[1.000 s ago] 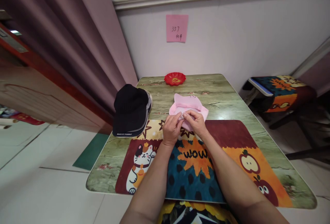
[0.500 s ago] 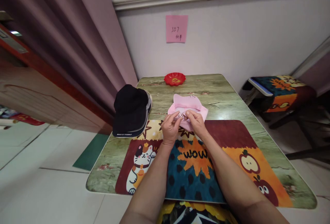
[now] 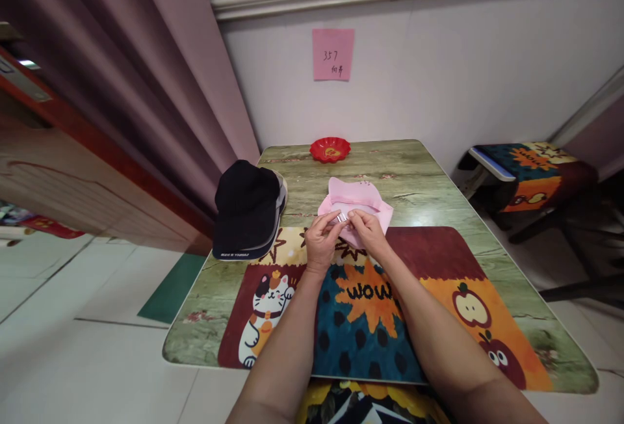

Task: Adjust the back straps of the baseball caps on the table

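A pink cap lies on the table with its brim toward the wall, in front of my fingers. At its near edge, a small silvery buckle shows between my two hands. My left hand pinches the buckle from the left. My right hand has its thumb and fingers pressed together just right of the buckle, at the cap's strap; the exact grip is partly hidden. Several stacked caps, a black one on top, rest at the table's left edge.
A red scalloped dish stands near the back edge of the green wood-patterned table. A colourful mat lies under my forearms. A pink note is on the wall. Another mat-covered surface stands at right.
My fingers have shifted slightly around the buckle, which has turned a little. The caps and the dish stay where they were.
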The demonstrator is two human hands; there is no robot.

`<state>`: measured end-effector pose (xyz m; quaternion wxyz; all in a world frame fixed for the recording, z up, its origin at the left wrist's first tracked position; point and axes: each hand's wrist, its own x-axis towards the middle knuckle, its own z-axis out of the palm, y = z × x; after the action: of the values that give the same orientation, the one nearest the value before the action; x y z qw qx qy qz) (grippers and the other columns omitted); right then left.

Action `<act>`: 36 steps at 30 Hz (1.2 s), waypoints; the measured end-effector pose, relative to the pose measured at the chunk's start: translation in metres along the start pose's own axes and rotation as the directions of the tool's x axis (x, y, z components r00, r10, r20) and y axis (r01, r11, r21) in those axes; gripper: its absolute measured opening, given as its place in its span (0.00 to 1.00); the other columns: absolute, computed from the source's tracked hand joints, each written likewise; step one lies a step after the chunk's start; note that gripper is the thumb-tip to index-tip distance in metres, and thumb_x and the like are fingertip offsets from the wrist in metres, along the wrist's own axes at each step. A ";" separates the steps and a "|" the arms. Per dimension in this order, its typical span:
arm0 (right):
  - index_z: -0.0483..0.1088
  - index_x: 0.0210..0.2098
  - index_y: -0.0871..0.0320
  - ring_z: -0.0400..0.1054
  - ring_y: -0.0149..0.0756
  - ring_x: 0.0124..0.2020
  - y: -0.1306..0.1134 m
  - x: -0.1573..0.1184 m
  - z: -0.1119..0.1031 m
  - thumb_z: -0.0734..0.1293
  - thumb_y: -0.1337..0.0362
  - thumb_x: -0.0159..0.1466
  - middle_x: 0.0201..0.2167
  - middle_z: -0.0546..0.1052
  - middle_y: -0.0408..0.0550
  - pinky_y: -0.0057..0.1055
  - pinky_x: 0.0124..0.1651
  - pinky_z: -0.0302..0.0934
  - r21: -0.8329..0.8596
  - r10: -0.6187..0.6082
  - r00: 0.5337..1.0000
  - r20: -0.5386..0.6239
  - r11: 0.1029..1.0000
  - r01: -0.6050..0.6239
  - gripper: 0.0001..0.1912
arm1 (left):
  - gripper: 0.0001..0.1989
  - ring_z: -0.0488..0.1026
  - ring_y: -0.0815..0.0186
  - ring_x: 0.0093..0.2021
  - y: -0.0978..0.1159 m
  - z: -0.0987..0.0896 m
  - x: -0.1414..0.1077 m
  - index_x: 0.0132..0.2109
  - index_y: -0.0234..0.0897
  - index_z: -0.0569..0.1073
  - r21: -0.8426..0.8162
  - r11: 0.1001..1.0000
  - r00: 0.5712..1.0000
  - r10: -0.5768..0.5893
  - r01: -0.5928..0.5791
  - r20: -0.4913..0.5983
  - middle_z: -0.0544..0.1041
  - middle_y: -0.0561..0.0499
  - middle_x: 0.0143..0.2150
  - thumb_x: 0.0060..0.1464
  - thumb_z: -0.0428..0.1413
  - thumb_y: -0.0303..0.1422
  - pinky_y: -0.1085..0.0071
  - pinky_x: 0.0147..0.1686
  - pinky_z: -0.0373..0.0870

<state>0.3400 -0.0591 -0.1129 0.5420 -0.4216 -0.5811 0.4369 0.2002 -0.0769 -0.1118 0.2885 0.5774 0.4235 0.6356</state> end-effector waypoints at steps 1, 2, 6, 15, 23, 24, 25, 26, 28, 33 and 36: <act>0.65 0.25 0.54 0.60 0.34 0.25 0.000 0.000 0.000 0.63 0.44 0.67 0.22 0.66 0.41 0.31 0.31 0.57 -0.008 0.000 1.000 0.002 1.000 0.000 0.23 | 0.16 0.78 0.67 0.37 0.000 0.000 0.000 0.47 0.38 0.82 0.003 1.000 1.000 0.001 -0.001 0.002 0.79 0.47 0.42 0.53 0.66 0.41 0.72 0.38 0.79; 0.65 0.25 0.54 0.60 0.34 0.25 0.001 0.000 0.000 0.63 0.44 0.67 0.22 0.66 0.42 0.31 0.31 0.57 -0.015 0.000 1.000 0.004 1.000 0.000 0.23 | 0.16 0.78 0.67 0.37 0.000 0.000 0.000 0.47 0.38 0.82 0.004 1.000 1.000 0.001 -0.001 0.004 0.79 0.46 0.42 0.53 0.66 0.41 0.71 0.38 0.79; 0.64 0.25 0.54 0.59 0.34 0.25 0.000 0.000 0.000 0.62 0.43 0.67 0.22 0.66 0.42 0.31 0.30 0.56 -0.025 0.001 1.000 0.019 1.000 0.000 0.24 | 0.16 0.78 0.67 0.37 -0.001 0.000 0.001 0.47 0.38 0.82 0.008 1.000 1.000 0.002 -0.002 0.013 0.80 0.46 0.42 0.53 0.66 0.41 0.71 0.38 0.79; 0.64 0.24 0.54 0.58 0.33 0.24 -0.003 -0.001 -0.002 0.62 0.44 0.68 0.21 0.65 0.41 0.31 0.30 0.55 -0.022 -0.033 0.998 0.047 0.999 0.034 0.24 | 0.16 0.78 0.66 0.38 0.001 -0.001 0.001 0.47 0.37 0.82 0.017 1.000 0.999 -0.003 0.002 0.034 0.80 0.46 0.41 0.54 0.66 0.41 0.71 0.38 0.79; 0.65 0.25 0.54 0.59 0.33 0.25 -0.001 -0.001 -0.005 0.60 0.44 0.69 0.22 0.66 0.41 0.31 0.31 0.55 -0.053 -0.052 0.991 0.120 0.997 0.059 0.24 | 0.16 0.78 0.65 0.39 0.004 -0.004 0.002 0.48 0.38 0.83 0.029 1.000 0.999 -0.003 0.001 0.048 0.80 0.45 0.42 0.53 0.66 0.40 0.69 0.39 0.79; 0.65 0.25 0.54 0.60 0.33 0.26 -0.001 -0.001 -0.006 0.60 0.44 0.69 0.22 0.67 0.42 0.31 0.32 0.56 -0.057 -0.055 0.991 0.126 0.996 0.062 0.24 | 0.16 0.78 0.65 0.39 0.004 -0.004 0.002 0.48 0.38 0.83 0.030 1.000 0.999 -0.003 0.002 0.052 0.80 0.45 0.42 0.54 0.66 0.40 0.69 0.39 0.79; 0.65 0.25 0.54 0.61 0.34 0.26 -0.001 -0.002 -0.006 0.60 0.44 0.69 0.23 0.67 0.42 0.31 0.32 0.56 -0.063 -0.059 0.990 0.128 0.996 0.067 0.24 | 0.16 0.78 0.65 0.39 0.004 -0.005 0.003 0.48 0.38 0.83 0.031 1.000 0.998 -0.004 0.002 0.058 0.81 0.45 0.42 0.54 0.65 0.40 0.69 0.40 0.79; 0.65 0.26 0.54 0.61 0.34 0.27 -0.001 -0.002 -0.006 0.60 0.45 0.70 0.23 0.67 0.42 0.31 0.33 0.56 -0.070 -0.064 0.990 0.127 0.995 0.074 0.24 | 0.16 0.78 0.64 0.40 0.005 -0.005 0.003 0.48 0.38 0.83 0.033 0.999 0.998 -0.004 0.002 0.063 0.81 0.45 0.42 0.54 0.65 0.40 0.69 0.40 0.79; 0.65 0.26 0.54 0.62 0.34 0.27 -0.002 -0.002 -0.007 0.60 0.46 0.70 0.23 0.67 0.42 0.31 0.34 0.56 -0.089 -0.079 0.989 0.124 0.992 0.090 0.23 | 0.16 0.78 0.64 0.40 0.005 -0.005 0.003 0.49 0.38 0.82 0.038 0.999 0.997 -0.001 -0.002 0.072 0.81 0.45 0.43 0.55 0.65 0.39 0.69 0.40 0.79; 0.64 0.27 0.54 0.62 0.34 0.27 -0.006 -0.003 -0.007 0.59 0.50 0.71 0.24 0.68 0.41 0.31 0.34 0.56 -0.151 -0.123 0.984 0.129 0.978 0.142 0.21 | 0.16 0.78 0.64 0.42 0.005 -0.007 0.003 0.50 0.38 0.82 0.054 0.998 0.995 0.017 -0.022 0.099 0.81 0.44 0.44 0.56 0.64 0.38 0.69 0.41 0.79; 0.64 0.27 0.54 0.63 0.34 0.28 -0.006 -0.003 -0.008 0.58 0.52 0.72 0.24 0.68 0.42 0.31 0.34 0.56 -0.165 -0.144 0.981 0.133 0.972 0.165 0.20 | 0.15 0.78 0.63 0.42 0.005 -0.007 0.003 0.50 0.38 0.82 0.065 0.997 0.994 0.026 -0.033 0.102 0.81 0.44 0.44 0.56 0.64 0.38 0.69 0.41 0.79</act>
<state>0.3476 -0.0633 -0.1074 0.4994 -0.3939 -0.6797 0.3651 0.1932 -0.0778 -0.1056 0.2810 0.6244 0.4205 0.5953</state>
